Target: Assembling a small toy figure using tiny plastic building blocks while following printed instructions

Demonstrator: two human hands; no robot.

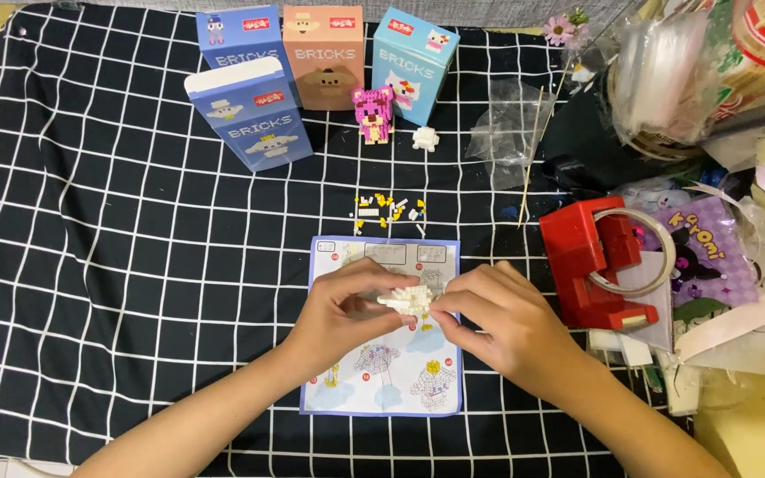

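Left hand (340, 314) and right hand (496, 320) both pinch the small white brick model (411, 299) between them, its long axis crosswise, above the pale-blue instruction sheet (347, 398) near the counter's near edge.

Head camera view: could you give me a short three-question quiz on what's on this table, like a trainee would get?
1. True or false: both hands hold the small white brick model.
2. What lies under the hands?
3. How many tall cardboard boxes stand at the back: A two, B four, C six?

Key
1. True: left hand and right hand pinch it together.
2. The blue-edged paper instruction sheet.
3. B, by the pink brick figure.
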